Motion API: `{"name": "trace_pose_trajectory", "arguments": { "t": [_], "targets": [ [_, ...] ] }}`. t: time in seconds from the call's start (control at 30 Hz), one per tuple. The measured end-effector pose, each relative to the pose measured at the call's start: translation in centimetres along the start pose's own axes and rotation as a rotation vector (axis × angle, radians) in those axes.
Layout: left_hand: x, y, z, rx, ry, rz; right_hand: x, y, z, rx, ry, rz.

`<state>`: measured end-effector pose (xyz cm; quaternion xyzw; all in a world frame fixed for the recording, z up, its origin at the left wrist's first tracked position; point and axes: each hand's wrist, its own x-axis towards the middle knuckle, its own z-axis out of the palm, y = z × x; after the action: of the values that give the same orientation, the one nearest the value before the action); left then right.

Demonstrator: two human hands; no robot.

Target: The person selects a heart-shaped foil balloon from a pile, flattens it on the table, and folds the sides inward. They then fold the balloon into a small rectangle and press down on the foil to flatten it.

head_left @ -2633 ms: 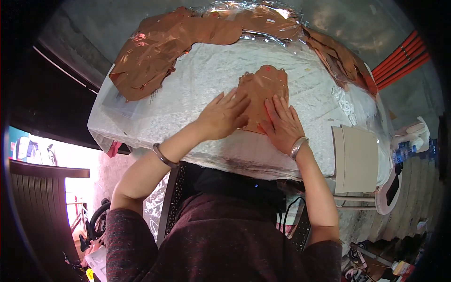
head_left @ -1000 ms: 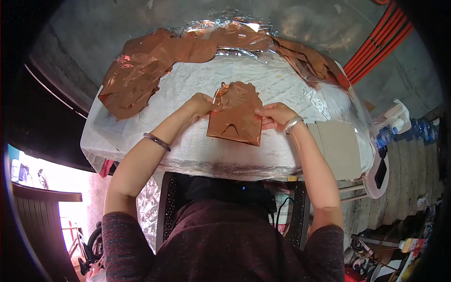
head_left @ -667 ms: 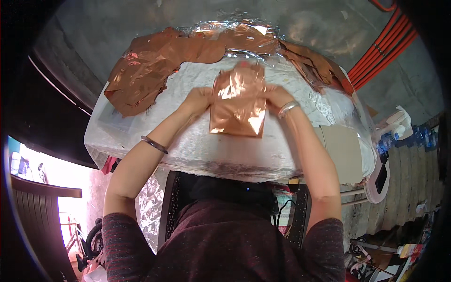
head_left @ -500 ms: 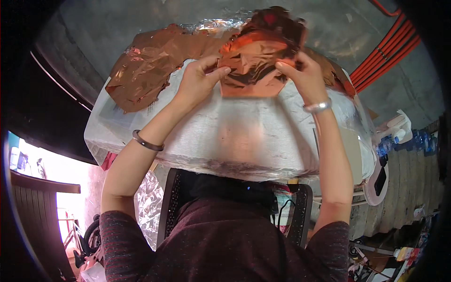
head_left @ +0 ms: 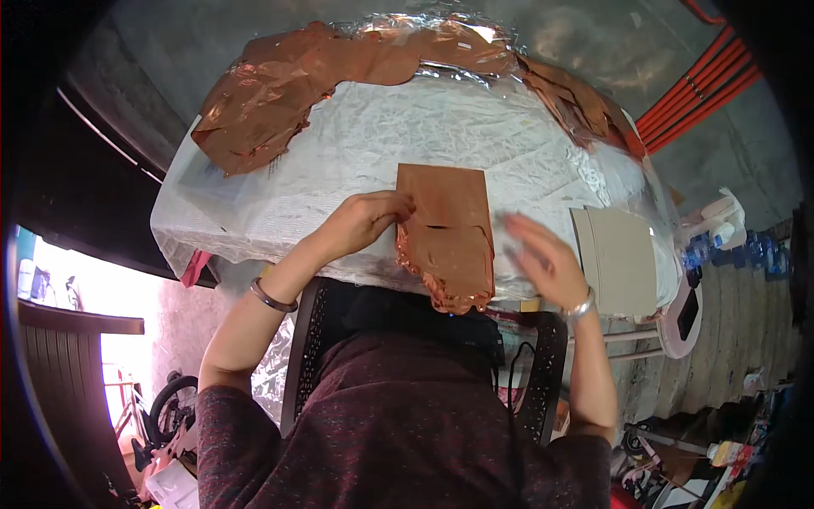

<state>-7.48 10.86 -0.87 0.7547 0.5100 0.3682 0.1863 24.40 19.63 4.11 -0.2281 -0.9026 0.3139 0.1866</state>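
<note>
A copper-coloured foil piece (head_left: pixel 445 199) lies on the white-covered table in front of me. Its far part is flat with straight edges, while the near end is ragged and crumpled and overhangs the table's front edge. A slit or fold line crosses its middle. My left hand (head_left: pixel 369 222) pinches the foil at its left edge, with fingertips on the surface. My right hand (head_left: pixel 547 261) is to the right of the foil, apart from it, its fingers stretched out, loosely spread and slightly blurred.
More crumpled copper-coloured foil (head_left: pixel 271 93) runs along the table's far edge, with another foil piece (head_left: pixel 577 102) at the far right. Grey-beige cardboard sheets (head_left: pixel 623 259) lie on the right side. A white stool (head_left: pixel 681 327) with a dark phone-like object stands beyond the table (head_left: pixel 339 153).
The foil was held up over the far part of the table in both hands. Now it lies flat near me; my right hand has let go and both hands have come closer.
</note>
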Motion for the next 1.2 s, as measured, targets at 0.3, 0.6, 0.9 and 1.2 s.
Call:
{"name": "trace_pose_trajectory", "arguments": {
  "t": [0.3, 0.6, 0.9, 1.2],
  "targets": [
    [-0.4, 0.8, -0.5, 0.006, -0.056, -0.011, 3.1, 1.9, 4.4, -0.404, -0.217, -0.049],
    [-3.9, 4.4, 0.8, 0.335, -0.047, 0.1, 3.2, 1.7, 4.5, -0.416, -0.236, -0.021],
    [-4.2, 3.7, 4.8, 0.577, 0.25, 0.211, 3.2, 1.7, 4.6, -0.427, -0.199, -0.04],
    [-3.2, 4.0, 5.4, 0.4, 0.358, 0.185, 2.5, 2.7, 1.6, 0.103, -0.183, 0.035]
  ]
}}
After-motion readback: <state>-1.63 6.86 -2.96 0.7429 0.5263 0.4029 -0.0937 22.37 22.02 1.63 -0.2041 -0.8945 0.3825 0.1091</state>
